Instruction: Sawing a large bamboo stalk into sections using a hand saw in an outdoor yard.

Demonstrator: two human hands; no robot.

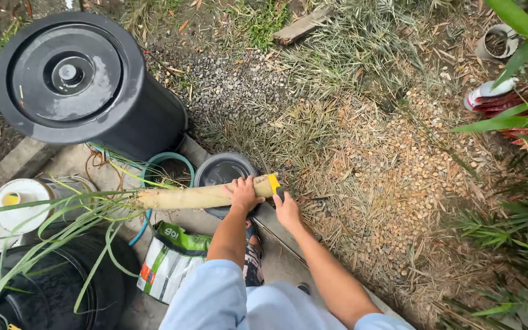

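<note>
**Stalk braced over the small bucket, blade at its cut end**

Your left hand is clamped over the top of the pale stalk, a thick cane-like stem, pinning it flat across the rim of a small dark bucket just left of the frame's centre. That rest seems to keep the thick end raised and steady. The stalk runs leftward from your grip, and its long green leaves trail towards the lower left over a black tub.

Your right hand sits just right of the left, closed around a dark handle. Its yellow-marked tool meets the stalk's right end; I cannot tell what kind of blade it is.

A large black lidded bin stands at upper left, and a green-and-white bag lies below the stalk beside your knees.
</note>
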